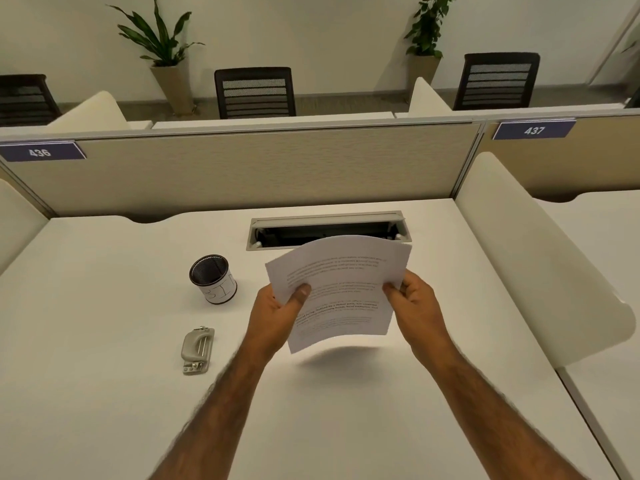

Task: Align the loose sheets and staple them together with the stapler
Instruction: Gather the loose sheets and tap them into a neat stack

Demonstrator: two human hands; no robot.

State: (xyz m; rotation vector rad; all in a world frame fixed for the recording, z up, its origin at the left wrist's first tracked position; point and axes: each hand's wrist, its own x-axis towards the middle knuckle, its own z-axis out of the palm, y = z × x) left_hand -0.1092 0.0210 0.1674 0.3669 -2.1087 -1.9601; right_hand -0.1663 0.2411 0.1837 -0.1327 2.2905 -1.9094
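Note:
A small stack of printed white sheets [341, 289] hangs above the white desk [104, 393], bowed upward and tilted a little to the right. My left hand [277, 313] grips the stack's left edge, thumb on top. At the right edge my right hand [415, 303] holds it the same way. The top edges of the sheets are slightly offset. A grey stapler [197, 349] lies flat on the desk to the left of my left forearm, apart from both hands.
A black mesh pen cup [213, 278] with a white label stands left of the sheets. An open cable tray [329, 230] is set into the desk behind them. A beige partition [259, 168] closes the back and a white side panel [536, 254] the right.

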